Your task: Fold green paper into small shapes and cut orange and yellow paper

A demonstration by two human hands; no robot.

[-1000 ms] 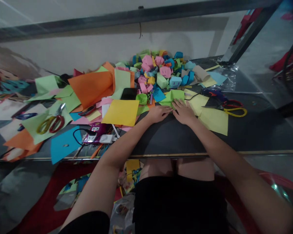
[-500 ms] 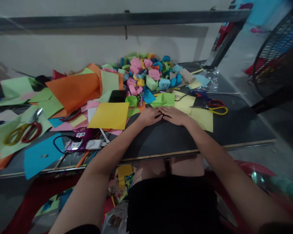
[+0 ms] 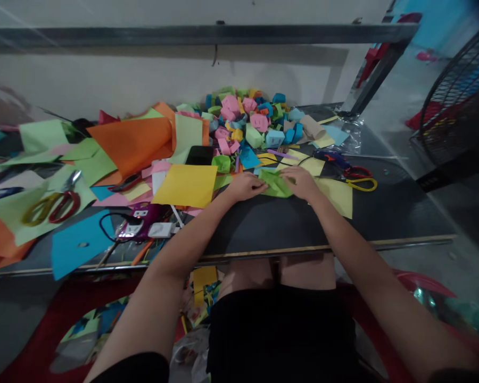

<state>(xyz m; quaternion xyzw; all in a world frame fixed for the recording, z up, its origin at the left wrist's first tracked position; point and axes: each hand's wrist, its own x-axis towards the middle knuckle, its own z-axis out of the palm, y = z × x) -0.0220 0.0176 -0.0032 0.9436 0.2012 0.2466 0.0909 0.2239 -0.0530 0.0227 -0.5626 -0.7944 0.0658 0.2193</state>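
A creased sheet of bright green paper [image 3: 274,183] lies on the dark table between my hands. My left hand [image 3: 245,186] pinches its left edge, fingers curled. At the opposite edge, my right hand [image 3: 300,182] grips the paper with thumb and fingertips together. Pale yellow sheets [image 3: 337,196] lie beside and behind my right hand. A yellow-orange square of paper [image 3: 186,185] rests left of my left hand. Just behind sits a small folded green paper piece [image 3: 222,164].
A heap of folded paper shapes [image 3: 259,122] stands against the wall. Scissors [image 3: 51,207] lie on papers at left, other scissors [image 3: 361,180] at right. A purple power strip [image 3: 139,221], a phone [image 3: 199,155] and orange sheets [image 3: 133,141] are left. A fan [image 3: 459,106] stands far right.
My hands, earlier together and flat on the table, have moved apart. The green paper has come nearer and is now held between them. The view has shifted slightly.
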